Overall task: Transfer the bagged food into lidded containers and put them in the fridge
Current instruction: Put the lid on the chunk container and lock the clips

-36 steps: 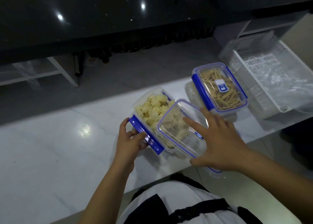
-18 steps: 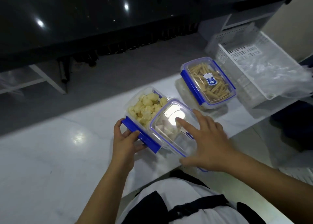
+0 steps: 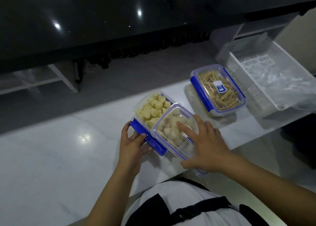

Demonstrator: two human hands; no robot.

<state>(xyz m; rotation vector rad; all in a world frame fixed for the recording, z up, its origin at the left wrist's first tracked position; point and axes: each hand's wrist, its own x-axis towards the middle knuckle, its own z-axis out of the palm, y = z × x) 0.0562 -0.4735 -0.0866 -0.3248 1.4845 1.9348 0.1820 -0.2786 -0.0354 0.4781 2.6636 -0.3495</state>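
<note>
On counter: container long axis diagonal; left grip pinching clasp; right spread on lid.

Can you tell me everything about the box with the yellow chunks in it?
The box with the yellow chunks is clear plastic, rectangular, with a blue clip along its near side. It sits on the white counter and is full of pale yellow chunks. Its clear lid lies crooked, covering only the near half. The left hand holds the clip side; the right hand rests flat on the lid.
</note>
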